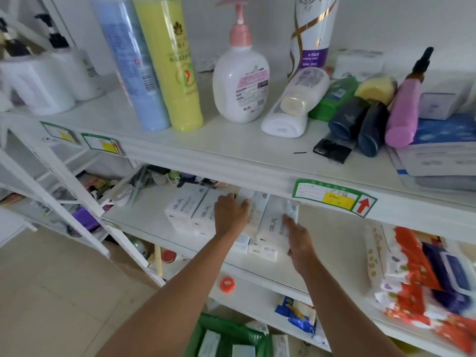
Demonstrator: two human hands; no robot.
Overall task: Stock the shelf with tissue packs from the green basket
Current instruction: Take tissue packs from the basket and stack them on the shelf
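Left hand (230, 215): fingers near straight, spread flat on the row of white plastic-wrapped tissue packs (188, 210) on the white middle shelf board (340, 243); it grips nothing. Right hand (298, 238): fingers laid straight along the right flank of a tilted white tissue pack (273, 222), pressing it toward the left hand. We cannot tell whether the thumb hooks under.

Risks, as we judge them:
- The tilted pack seems to lean on its neighbours, so a hard shove may ride it up or skew the row.
- Small white packs (262, 251) just left of the right wrist sit near the front edge and may slide off toward the green plastic basket (198, 336) below the forearms.
- The upper shelf's lip with its green price label (334, 199) hangs close above the fingertips, and a lifted pack could catch there.

Room: bare board right of the right hand, up to the red-and-white wrapped bundles (401, 266).
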